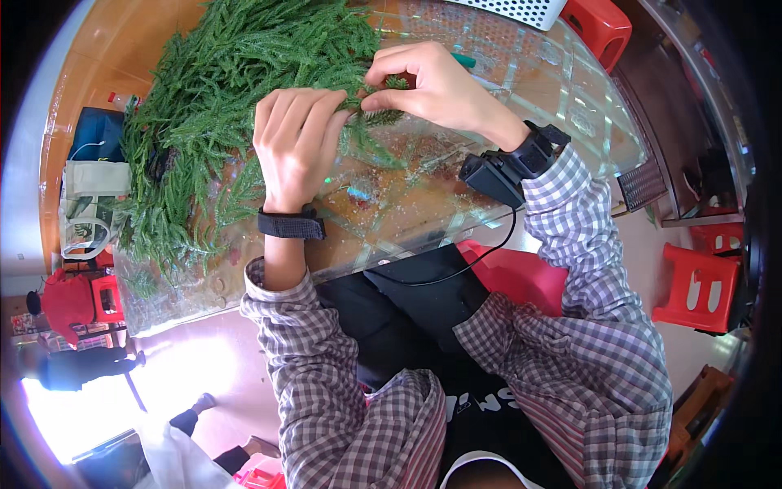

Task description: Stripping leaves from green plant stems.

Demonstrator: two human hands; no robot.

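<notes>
My left hand [300, 138] and my right hand [436, 90] meet above the table, at the right edge of a large heap of green artificial-looking fir sprigs [236, 98]. Between them is one small green sprig [383, 118], with its needled end showing under my right fingers. My right thumb and forefinger pinch it. The fingers of my left hand are bent down and closed at its other end, their tips partly hidden behind the hand. What joins the sprig there is too small to make out. Just beyond my right hand lies a dark green stick-like item [464, 61].
Clear plastic covers the table [358, 224]. A white perforated basket [525, 10] stands at the far edge, near a red stool [601, 33]. Left of the heap hangs a pale bag [94, 196]. A black device [493, 175] with a cable is on my right wrist. People stand at lower left.
</notes>
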